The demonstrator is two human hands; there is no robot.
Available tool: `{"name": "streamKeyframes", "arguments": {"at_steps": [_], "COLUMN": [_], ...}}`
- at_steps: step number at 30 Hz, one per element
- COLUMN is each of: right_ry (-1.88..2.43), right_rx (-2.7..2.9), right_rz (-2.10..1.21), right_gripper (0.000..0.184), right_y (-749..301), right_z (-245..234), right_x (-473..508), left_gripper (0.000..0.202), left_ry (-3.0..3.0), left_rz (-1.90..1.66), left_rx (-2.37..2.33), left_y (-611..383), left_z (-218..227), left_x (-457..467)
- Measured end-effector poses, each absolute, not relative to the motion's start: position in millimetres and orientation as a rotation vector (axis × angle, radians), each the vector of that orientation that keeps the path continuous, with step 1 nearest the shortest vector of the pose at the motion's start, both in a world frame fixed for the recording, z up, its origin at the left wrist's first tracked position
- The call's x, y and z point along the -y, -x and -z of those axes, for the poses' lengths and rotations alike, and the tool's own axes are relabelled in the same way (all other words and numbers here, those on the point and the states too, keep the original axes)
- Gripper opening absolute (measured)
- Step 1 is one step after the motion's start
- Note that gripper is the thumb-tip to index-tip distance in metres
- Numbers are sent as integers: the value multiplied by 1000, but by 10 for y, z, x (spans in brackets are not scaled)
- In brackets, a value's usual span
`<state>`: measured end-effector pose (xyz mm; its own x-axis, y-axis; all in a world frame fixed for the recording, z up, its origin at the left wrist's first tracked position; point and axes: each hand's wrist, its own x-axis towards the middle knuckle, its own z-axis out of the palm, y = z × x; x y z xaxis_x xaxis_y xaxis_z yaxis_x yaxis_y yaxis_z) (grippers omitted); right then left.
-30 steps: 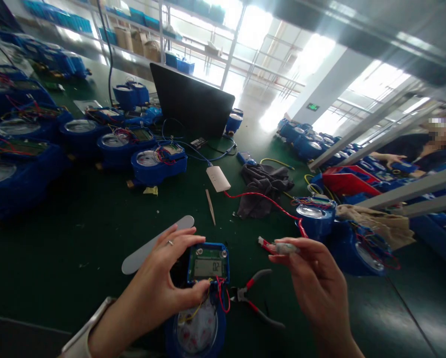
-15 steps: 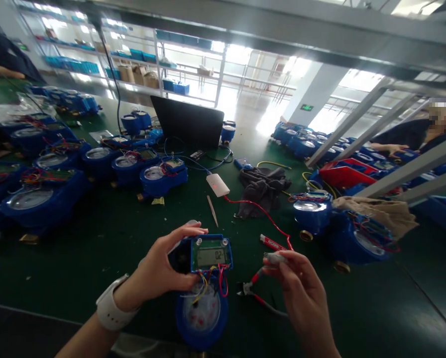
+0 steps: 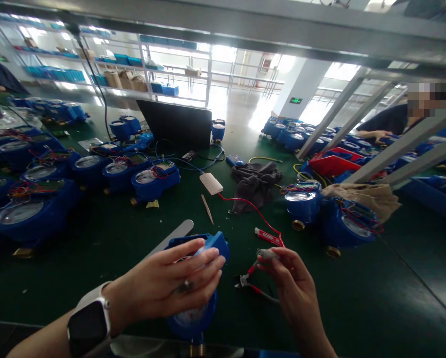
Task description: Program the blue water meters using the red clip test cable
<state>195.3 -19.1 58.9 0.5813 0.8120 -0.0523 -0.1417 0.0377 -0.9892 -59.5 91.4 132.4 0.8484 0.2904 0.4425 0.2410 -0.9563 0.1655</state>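
My left hand (image 3: pixel 167 281), with a watch on its wrist, is closed around the blue display housing (image 3: pixel 221 244) of a water meter. The housing is tipped up on its edge, so its screen is out of sight. Under the fingers sits the round blue meter body (image 3: pixel 193 322), partly covered, its brass fitting (image 3: pixel 196 349) towards me. My right hand (image 3: pixel 295 286) pinches a small grey pin connector (image 3: pixel 267 254), pins pointing left, apart from the meter. Between the hands lie red-handled side cutters (image 3: pixel 244 281). Near the right fingertips is a red-and-white labelled strip (image 3: pixel 268 236).
A white box (image 3: pixel 211 183) with a red cable (image 3: pixel 249 202) lies mid-table, beside tweezers (image 3: pixel 207 209) and a dark cloth (image 3: pixel 255 184). Several blue meters (image 3: pixel 154 179) stand left, others right (image 3: pixel 348 226). A laptop (image 3: pixel 174 123) is behind. A co-worker (image 3: pixel 390 122) sits at the right.
My left hand has rolled over the display housing, tipping it so the screen no longer shows. My right hand still pinches the connector. The whole view has shifted slightly.
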Motion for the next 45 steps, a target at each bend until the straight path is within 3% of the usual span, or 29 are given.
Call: {"name": "streamKeyframes", "arguments": {"at_steps": [6, 11, 17, 25, 31, 45], "right_ry": [1370, 1363, 1322, 1388, 1396, 1407], "right_rx": [705, 731, 858, 1199, 1767, 2266], "right_rz": [-796, -782, -795, -659, -434, -131], "right_gripper": [22, 25, 19, 17, 28, 23], "right_y": [-1941, -1906, -1905, -1896, -1930, -1825], "right_z": [-594, -659, -660, -864, -1115, -1300], "right_x": [191, 148, 55, -22, -140, -277], "left_gripper": [49, 61, 61, 63, 63, 72], "left_ry": [-2875, -2376, -1904, -2078, -1976, -1875], "left_rz": [-859, -1234, -998, -884, -908, -969], "left_rx": [-248, -731, -902, -691, -756, -665], "left_y": [689, 741, 718, 625, 561, 508], "left_z": [-1146, -847, -597, -642, -536, -527], "left_x": [-1100, -996, -935, -1092, -1085, -1061]}}
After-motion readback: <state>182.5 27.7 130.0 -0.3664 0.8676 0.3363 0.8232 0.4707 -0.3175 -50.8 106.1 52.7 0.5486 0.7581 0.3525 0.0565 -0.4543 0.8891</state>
